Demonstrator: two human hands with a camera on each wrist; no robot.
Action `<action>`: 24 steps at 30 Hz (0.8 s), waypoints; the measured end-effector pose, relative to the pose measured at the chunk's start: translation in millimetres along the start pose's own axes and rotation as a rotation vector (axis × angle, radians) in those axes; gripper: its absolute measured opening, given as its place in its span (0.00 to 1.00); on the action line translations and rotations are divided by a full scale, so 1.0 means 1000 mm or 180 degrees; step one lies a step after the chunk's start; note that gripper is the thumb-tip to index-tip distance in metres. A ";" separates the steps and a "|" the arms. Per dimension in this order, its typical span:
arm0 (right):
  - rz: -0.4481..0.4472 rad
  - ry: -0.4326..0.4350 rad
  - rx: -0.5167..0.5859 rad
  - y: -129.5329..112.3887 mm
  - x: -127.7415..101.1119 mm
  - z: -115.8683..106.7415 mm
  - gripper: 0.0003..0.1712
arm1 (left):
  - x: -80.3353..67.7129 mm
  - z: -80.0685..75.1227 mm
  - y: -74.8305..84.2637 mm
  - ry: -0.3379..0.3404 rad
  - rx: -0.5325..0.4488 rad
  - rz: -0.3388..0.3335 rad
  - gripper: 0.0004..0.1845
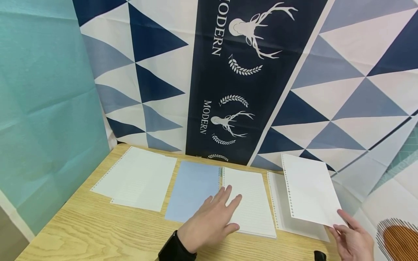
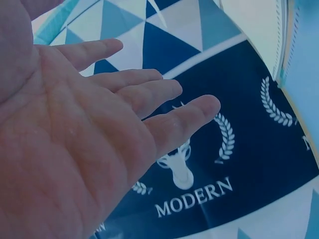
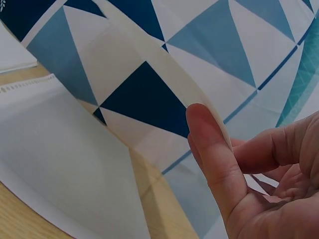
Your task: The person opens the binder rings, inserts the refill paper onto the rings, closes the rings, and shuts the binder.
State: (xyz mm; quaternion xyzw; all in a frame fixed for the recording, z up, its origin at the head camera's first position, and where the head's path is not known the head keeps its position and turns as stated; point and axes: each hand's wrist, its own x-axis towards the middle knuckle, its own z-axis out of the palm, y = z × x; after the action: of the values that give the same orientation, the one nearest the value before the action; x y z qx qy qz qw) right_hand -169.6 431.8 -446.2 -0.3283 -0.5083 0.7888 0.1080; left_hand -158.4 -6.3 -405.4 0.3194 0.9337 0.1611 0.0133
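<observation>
At the right of the head view, my right hand pinches the near right corner of a loose-leaf sheet with holes along its left edge. In the right wrist view, that sheet is nearly edge-on between thumb and fingers. Beneath it, another punched sheet lies on the table. My left hand is spread with fingers extended, over an open binder notebook; whether it touches the pages I cannot tell. The notebook has a pale blue cover on the left and a stack of lined paper on the right.
Overlapping white punched sheets lie on the left of the wooden table. A small black object sits by the near edge, close to my right hand. Patterned cloth hangs behind, and a teal cloth hangs at the left.
</observation>
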 end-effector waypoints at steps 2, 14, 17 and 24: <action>-0.0022 -0.0010 -0.0004 -0.001 -0.002 0.003 0.39 | 0.000 -0.002 -0.004 0.0074 -0.0034 -0.0038 0.38; -0.0323 -0.0291 0.0140 -0.002 -0.011 0.018 0.40 | -0.003 -0.012 -0.024 0.0341 -0.0256 -0.0193 0.40; -0.0427 -0.0512 0.0271 -0.001 -0.012 0.019 0.42 | -0.004 -0.015 -0.030 0.0403 -0.0251 -0.0237 0.40; -0.0612 -0.1008 0.0579 0.001 -0.016 0.020 0.42 | -0.006 -0.020 -0.043 0.0556 -0.0393 -0.0339 0.39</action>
State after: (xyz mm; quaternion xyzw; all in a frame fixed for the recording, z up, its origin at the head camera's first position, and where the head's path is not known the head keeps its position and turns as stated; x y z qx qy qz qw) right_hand -170.1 408.7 -434.9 -0.1391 -0.4746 0.8593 0.1306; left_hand -181.5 -48.0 -400.3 0.2527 0.9353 0.2445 -0.0399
